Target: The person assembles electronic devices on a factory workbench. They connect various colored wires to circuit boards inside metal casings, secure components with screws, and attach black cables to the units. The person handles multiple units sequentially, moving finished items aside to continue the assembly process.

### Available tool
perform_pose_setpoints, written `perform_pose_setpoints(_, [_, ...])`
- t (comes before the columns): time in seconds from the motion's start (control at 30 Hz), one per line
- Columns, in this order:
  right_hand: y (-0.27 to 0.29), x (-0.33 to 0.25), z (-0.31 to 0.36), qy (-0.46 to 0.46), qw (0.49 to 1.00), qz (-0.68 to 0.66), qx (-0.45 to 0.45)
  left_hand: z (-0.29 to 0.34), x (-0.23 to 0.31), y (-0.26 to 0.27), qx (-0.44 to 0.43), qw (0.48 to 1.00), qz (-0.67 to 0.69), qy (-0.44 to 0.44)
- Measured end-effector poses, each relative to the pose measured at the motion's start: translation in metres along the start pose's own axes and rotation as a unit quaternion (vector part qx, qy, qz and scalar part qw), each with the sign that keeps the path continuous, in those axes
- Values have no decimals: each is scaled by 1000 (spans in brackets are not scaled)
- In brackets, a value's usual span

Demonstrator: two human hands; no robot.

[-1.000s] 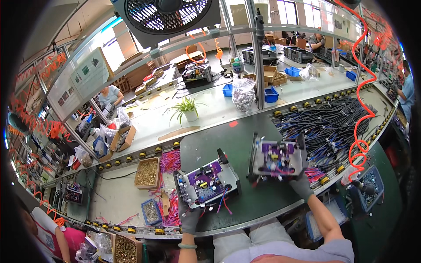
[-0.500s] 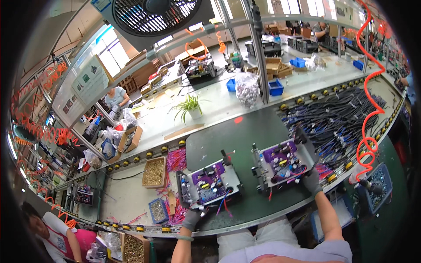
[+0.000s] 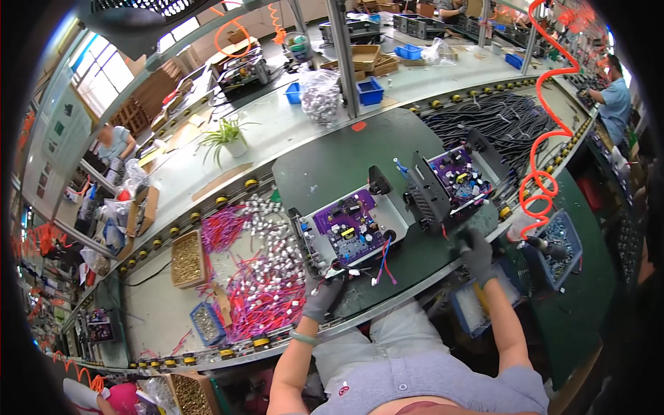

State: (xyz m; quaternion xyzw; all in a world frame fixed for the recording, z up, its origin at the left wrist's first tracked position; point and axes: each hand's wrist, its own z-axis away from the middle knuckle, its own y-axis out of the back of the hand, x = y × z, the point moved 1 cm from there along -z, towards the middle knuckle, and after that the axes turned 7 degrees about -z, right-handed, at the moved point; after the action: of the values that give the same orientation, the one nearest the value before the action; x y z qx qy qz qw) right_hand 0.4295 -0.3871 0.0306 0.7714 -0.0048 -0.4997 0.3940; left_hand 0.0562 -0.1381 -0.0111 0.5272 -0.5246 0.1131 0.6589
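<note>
My gloved left hand (image 3: 321,300) is at the left chassis (image 3: 349,232)'s near corner; whether it grips, I can't tell. My right hand (image 3: 477,254), loosely open, is just beside the right chassis (image 3: 460,177). Both chassis sit on the green mat (image 3: 325,158).

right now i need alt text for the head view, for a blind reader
A person's grey-gloved left hand is at the near edge of an open silver metal chassis with a purple circuit board; the grey-gloved right hand is near a second, similar chassis. Pink and purple wires lie left, black cables beyond on the right.
</note>
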Motion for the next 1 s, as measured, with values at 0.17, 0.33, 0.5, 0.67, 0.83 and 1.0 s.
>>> perform_pose_setpoints(0.17, [36,-140,8,136,955,-230,-132,2,-7,-2,-65,991,63,103])
perform_pose_setpoints(0.33, [-1,-269,-68,413,903,13,-120,20,20,9,-6,996,-45,82])
perform_pose_setpoints(0.5, [-95,-306,-145,208,801,302,-474,27,23,3,-5,986,-100,135])
perform_pose_setpoints(0.67, [-128,-299,-161,210,800,211,-520,38,47,63,-134,979,123,88])
perform_pose_setpoints(0.83, [-107,-267,-139,310,880,-126,-335,-1,64,127,137,979,117,92])
perform_pose_setpoints(1.0, [-76,-295,-118,296,903,-16,-313,-58,162,127,172,971,-86,-142])
